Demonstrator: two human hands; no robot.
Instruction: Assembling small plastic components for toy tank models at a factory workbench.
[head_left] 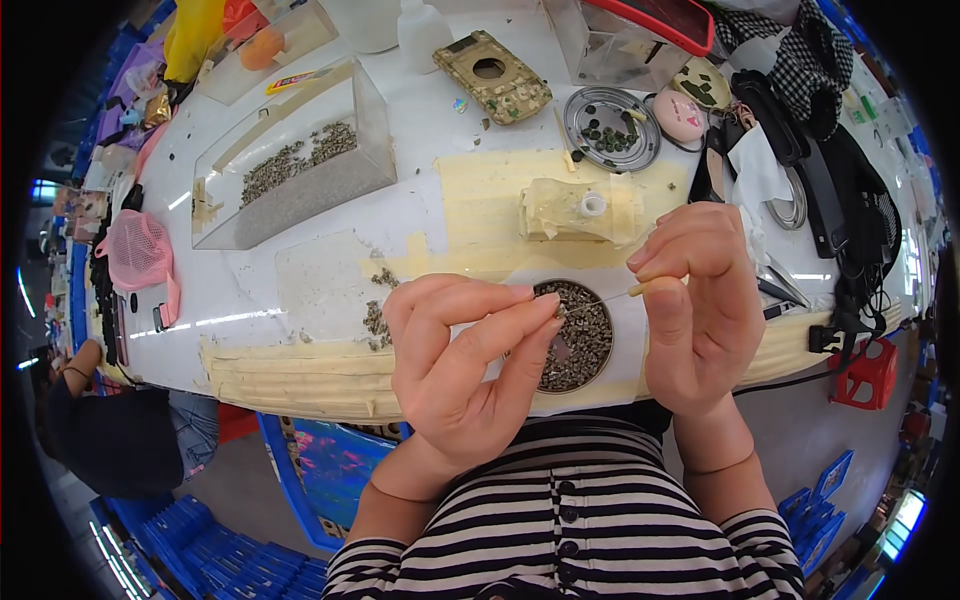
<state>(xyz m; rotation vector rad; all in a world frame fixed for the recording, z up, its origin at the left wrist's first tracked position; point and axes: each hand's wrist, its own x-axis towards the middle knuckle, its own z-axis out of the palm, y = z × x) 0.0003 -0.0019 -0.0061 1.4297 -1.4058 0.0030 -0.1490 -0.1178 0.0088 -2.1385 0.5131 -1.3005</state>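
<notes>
In my right hand (700,300), thumb and fingers pinch a thin needle-like tool with a pale yellow end (637,290). Its fine shaft points left towards my left hand (470,360). The fingertips of that hand are pressed together, and whatever small thing lies between them is too tiny to make out. Both hands hover above a round tin (612,345) filled with small grey-brown parts (575,365), partly covered by my left fingers. Just beyond the tin, a tape-wrapped block (560,212) bears a white round nozzle (592,204).
A clear box (340,200) with more small parts stands at left. Loose parts (378,325) lie beside my left hand. Farther back are a camouflage model hull (492,78), a round dish (655,150) of dark green pieces and a white bottle (418,38). Another person (115,430) sits at lower left.
</notes>
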